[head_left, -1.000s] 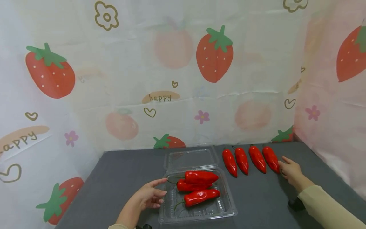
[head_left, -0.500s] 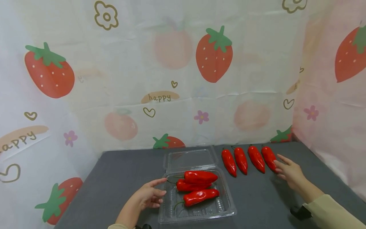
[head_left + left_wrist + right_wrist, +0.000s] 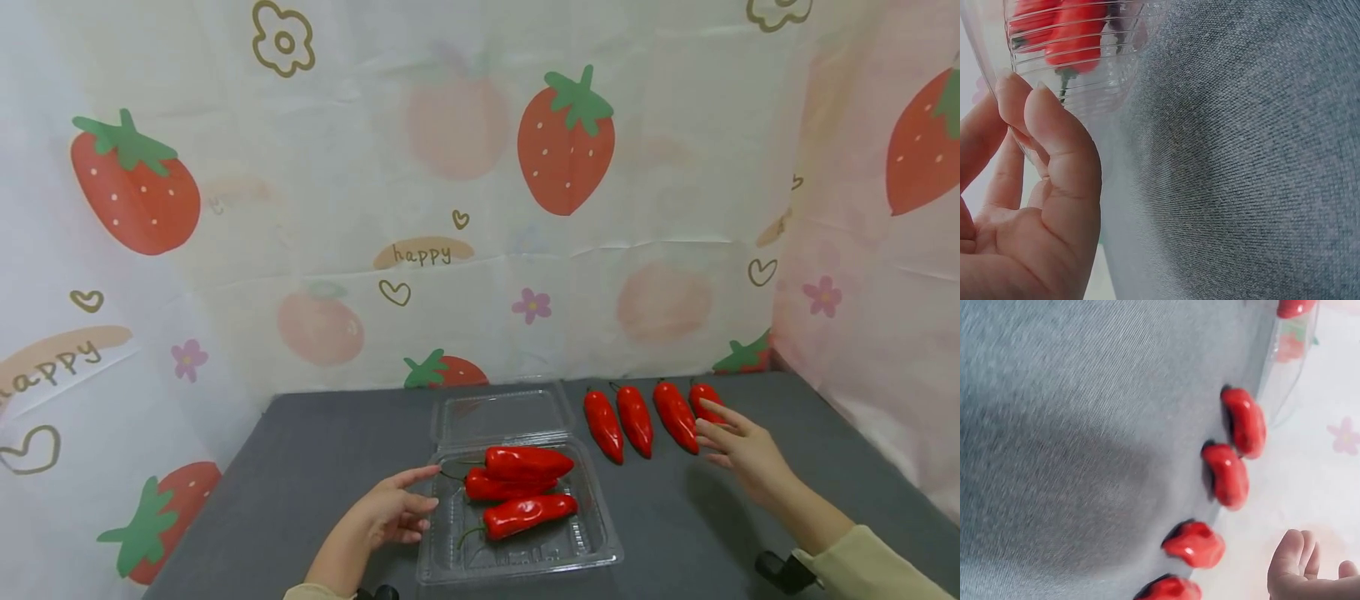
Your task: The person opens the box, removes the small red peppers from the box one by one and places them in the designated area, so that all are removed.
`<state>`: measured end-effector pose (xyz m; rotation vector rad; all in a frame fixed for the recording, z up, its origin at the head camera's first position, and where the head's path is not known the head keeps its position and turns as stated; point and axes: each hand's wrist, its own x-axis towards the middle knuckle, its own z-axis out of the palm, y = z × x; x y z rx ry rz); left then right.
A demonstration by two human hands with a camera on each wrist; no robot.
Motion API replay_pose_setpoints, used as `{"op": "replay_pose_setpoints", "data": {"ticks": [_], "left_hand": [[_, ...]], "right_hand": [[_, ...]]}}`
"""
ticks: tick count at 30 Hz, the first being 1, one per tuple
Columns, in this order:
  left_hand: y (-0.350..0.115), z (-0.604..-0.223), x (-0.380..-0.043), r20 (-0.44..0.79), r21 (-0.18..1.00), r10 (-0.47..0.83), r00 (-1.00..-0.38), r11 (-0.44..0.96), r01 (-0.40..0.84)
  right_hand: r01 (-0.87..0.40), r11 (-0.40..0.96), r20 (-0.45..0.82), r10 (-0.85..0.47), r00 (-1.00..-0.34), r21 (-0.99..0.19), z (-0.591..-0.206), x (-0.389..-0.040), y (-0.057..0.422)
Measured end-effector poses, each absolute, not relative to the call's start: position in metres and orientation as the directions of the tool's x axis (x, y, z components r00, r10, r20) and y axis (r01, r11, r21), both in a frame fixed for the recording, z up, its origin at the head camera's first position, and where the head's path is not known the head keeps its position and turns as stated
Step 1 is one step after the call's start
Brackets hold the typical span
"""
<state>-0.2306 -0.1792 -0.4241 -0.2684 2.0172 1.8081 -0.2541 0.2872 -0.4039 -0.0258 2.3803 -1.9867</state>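
Three red peppers, the top one, the middle one and the lowest one, lie in a clear plastic container with its lid folded back. Beside the container's left rim is my left hand, index finger and thumb reaching to the edge; the left wrist view shows the thumb and fingertips at its wall. My right hand hovers, holding nothing, in front of a row of several red peppers, partly covering the rightmost pepper.
The clear lid lies flat behind the container. A dark grey cloth covers the table. Behind and at the sides hangs a pale curtain printed with strawberries. A black strap piece shows near my right sleeve.
My right hand has moved left from beside the rightmost pepper to in front of the row's two right-hand peppers. My left hand and the peppers have kept their places.
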Motion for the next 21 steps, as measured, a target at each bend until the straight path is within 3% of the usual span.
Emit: {"op": "replay_pose_setpoints", "data": {"ticks": [21], "left_hand": [[-0.179, -0.423, -0.231, -0.433, 0.898, 0.136, -0.891, 0.152, -0.413]], "right_hand": [[-0.137, 0.165, 0.104, -0.194, -0.976, -0.977, -0.401, -0.237, 0.234]]}}
